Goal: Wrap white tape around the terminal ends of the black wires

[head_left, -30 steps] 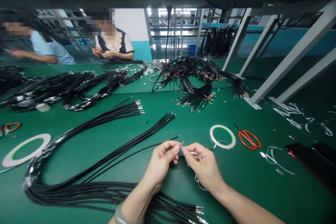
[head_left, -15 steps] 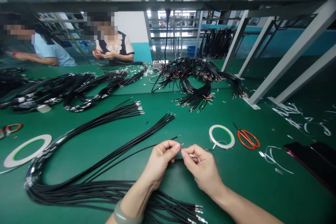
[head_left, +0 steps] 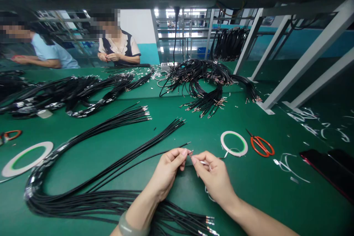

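Observation:
My left hand (head_left: 167, 173) is closed in a pinch on the thin end of a cable (head_left: 191, 152), whose tip pokes out past the thumb. Just to its right, my right hand (head_left: 215, 179) pinches a narrow strip of white tape (head_left: 205, 163), the fingertips almost meeting the left ones. A loose loop of strip hangs below that hand. One single black cable (head_left: 155, 154) passes behind my left fingers. Beneath my left forearm runs a taped black cable bundle (head_left: 110, 202), curving round at the left into further branches (head_left: 132, 150) with bare tips.
Right of my hands lie a white tape roll (head_left: 222, 143) and orange-handled scissors (head_left: 259, 143). Another tape roll (head_left: 9, 166) sits at left. Cable heaps (head_left: 204, 70) cover the table's back. Metal legs (head_left: 298, 59) stand at right, near dark phone-like objects (head_left: 323, 169). Two people work opposite.
My fingertips have drawn slightly apart at the cable tip. A loop of strip now shows below my right hand. The bundles stay as they were.

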`<state>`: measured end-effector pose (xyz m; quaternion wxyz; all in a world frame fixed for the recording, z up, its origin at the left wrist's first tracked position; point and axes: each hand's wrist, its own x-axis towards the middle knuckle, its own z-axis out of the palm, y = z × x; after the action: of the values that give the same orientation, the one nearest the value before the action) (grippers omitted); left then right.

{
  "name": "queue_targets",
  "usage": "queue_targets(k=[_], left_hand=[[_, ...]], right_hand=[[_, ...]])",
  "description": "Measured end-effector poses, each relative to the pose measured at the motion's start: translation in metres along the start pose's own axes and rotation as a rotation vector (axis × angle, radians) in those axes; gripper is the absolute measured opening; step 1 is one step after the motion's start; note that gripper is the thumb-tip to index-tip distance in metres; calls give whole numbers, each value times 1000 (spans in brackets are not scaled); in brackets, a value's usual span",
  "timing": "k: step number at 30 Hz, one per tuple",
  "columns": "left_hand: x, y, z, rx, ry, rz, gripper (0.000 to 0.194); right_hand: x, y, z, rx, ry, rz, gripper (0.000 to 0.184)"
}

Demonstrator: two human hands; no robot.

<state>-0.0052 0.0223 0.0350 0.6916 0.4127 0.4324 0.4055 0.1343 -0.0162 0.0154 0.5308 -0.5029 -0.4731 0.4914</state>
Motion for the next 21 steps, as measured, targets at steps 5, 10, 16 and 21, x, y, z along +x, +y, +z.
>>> queue_targets(k=[5,10,16,21], left_hand=[[0,-4,1,49,38,27,22],[0,-10,2,11,86,67,20],[-1,-7,2,-49,37,22,21],[0,-11,3,-47,86,29,19]], right_hand=[[-3,0,2,20,-22,1,22],[-3,1,4,22,-19,-12,21],[0,-1,2,-2,0,29,19],[-2,-2,5,3,-9,-12,20]])
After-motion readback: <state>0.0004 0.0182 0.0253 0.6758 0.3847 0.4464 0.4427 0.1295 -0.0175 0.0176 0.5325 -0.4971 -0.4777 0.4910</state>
